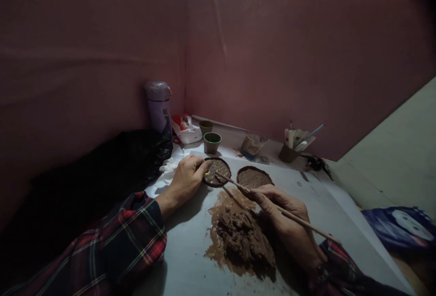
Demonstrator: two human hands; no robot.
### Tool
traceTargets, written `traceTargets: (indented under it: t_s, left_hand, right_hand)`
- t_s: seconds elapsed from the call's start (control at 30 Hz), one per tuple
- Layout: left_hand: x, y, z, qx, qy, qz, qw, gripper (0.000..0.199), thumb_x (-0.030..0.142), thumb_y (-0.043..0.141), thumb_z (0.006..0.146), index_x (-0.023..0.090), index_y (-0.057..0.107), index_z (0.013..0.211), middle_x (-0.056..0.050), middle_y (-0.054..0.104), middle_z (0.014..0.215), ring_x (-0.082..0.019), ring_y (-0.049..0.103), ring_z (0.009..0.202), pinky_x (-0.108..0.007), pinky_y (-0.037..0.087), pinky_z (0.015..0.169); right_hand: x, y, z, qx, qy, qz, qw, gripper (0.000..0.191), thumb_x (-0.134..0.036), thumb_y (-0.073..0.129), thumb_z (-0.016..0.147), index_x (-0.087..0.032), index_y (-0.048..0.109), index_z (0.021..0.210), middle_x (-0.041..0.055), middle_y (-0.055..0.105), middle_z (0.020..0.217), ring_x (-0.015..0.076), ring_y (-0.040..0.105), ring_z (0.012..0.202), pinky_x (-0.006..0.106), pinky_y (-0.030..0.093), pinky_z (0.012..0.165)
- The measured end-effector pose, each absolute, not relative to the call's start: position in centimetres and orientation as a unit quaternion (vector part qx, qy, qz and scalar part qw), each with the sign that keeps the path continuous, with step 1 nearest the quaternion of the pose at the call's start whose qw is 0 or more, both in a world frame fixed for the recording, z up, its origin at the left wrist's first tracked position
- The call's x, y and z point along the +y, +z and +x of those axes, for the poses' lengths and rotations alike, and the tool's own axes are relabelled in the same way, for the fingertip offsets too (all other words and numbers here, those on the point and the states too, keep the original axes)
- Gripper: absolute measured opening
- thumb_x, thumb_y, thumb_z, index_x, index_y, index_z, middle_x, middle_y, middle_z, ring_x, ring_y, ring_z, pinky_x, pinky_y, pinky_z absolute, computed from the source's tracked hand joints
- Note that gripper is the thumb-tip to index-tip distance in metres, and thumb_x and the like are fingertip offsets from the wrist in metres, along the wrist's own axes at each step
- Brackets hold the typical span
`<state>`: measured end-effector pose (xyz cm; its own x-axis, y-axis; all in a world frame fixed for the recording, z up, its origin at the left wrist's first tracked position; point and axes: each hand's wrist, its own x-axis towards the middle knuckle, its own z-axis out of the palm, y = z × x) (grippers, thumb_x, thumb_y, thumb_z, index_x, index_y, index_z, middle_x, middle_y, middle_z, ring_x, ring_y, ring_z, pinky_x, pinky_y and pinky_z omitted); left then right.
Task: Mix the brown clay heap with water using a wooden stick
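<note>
While the left hand (189, 173) grasps the edge of a round, dark brown, raised-rimmed disc dotted with yellow (220, 168), its thumb laid over the rim and its fingers bent, the right hand (284, 214) holds a long, slender, brown wooden stick-like tool (303, 222) between thumb and fingers. The tool slants across the work, its tip over the dotted face; whether tip and surface touch cannot be told. The dotted disc is located beyond a rough, lumpy mound of brown, clay-like material (243, 237), which sits on a wet brown smear (216, 214) upon a broad white sheet (190, 250). To the right of the dotted disc, just beside it, is a second round, brown, rimmed disc with a plain face (255, 176). Behind the pair, a small tapered cup with a green interior (212, 145) stands upright, as do a transparent, blue-based container (254, 145) and, farther right, a dark pot of pens (289, 153). A lilac cylindrical bottle (159, 113) stands at the rear left.
</note>
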<state>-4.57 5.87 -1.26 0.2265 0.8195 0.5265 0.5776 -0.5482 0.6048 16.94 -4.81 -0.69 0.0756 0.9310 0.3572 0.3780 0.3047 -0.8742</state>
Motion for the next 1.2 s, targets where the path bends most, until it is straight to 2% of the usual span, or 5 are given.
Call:
traceTargets:
  t_s: [0.47, 0.63, 0.77, 0.93, 1.2]
  left_hand:
    - [5.87, -1.26, -4.54, 0.454, 0.424, 0.77, 0.144, 0.031, 0.027, 0.05, 0.088, 0.016, 0.056, 0.059, -0.001, 0.054, 0.061, -0.015, 0.048, 0.066, -0.028, 0.035, 0.063]
    - [5.9, -1.25, -4.54, 0.454, 0.422, 0.771, 0.143, 0.031, 0.026, 0.05, 0.088, 0.016, 0.056, 0.059, -0.001, 0.054, 0.062, -0.014, 0.048, 0.066, -0.028, 0.035, 0.063]
    - [5.95, -1.35, -4.56, 0.452, 0.422, 0.773, 0.141, 0.032, 0.027, 0.05, 0.089, 0.016, 0.056, 0.059, -0.001, 0.054, 0.062, -0.014, 0.048, 0.066, -0.028, 0.035, 0.064]
    - [5.86, -1.32, -4.57, 0.457, 0.419, 0.772, 0.142, 0.033, 0.028, 0.05, 0.089, 0.017, 0.055, 0.058, 0.0, 0.053, 0.061, -0.014, 0.048, 0.065, -0.028, 0.034, 0.063]
    - [5.82, -1.21, -4.53, 0.458, 0.417, 0.771, 0.149, 0.031, 0.027, 0.05, 0.088, 0.017, 0.056, 0.059, -0.001, 0.053, 0.062, -0.015, 0.048, 0.067, -0.028, 0.035, 0.064]
  right_hand:
    - [-4.8, -0.91, 16.88, -0.631, 0.267, -0.524, 0.506, 0.018, -0.034, 0.062, 0.085, -0.021, 0.072, 0.08, 0.0012, 0.069, 0.079, 0.0151, 0.063, 0.074, 0.023, 0.047, 0.067]
    - [-4.91, -0.81, 16.83, -0.643, 0.291, -0.512, 0.49, 0.016, -0.033, 0.061, 0.085, -0.022, 0.073, 0.086, 0.0016, 0.07, 0.089, 0.0159, 0.064, 0.083, 0.023, 0.048, 0.073]
    - [-4.92, -0.84, 16.95, -0.635, 0.262, -0.524, 0.503, 0.016, -0.033, 0.062, 0.085, -0.021, 0.072, 0.079, 0.0007, 0.069, 0.079, 0.0146, 0.063, 0.075, 0.022, 0.047, 0.068]
    - [-4.81, -0.84, 16.98, -0.644, 0.267, -0.515, 0.499, 0.015, -0.033, 0.062, 0.085, -0.022, 0.073, 0.086, 0.0022, 0.07, 0.088, 0.0165, 0.064, 0.082, 0.024, 0.047, 0.072]
    - [-4.83, -0.83, 16.98, -0.642, 0.252, -0.517, 0.507, 0.015, -0.032, 0.061, 0.085, -0.022, 0.072, 0.084, 0.0019, 0.069, 0.085, 0.0161, 0.063, 0.079, 0.024, 0.047, 0.071]
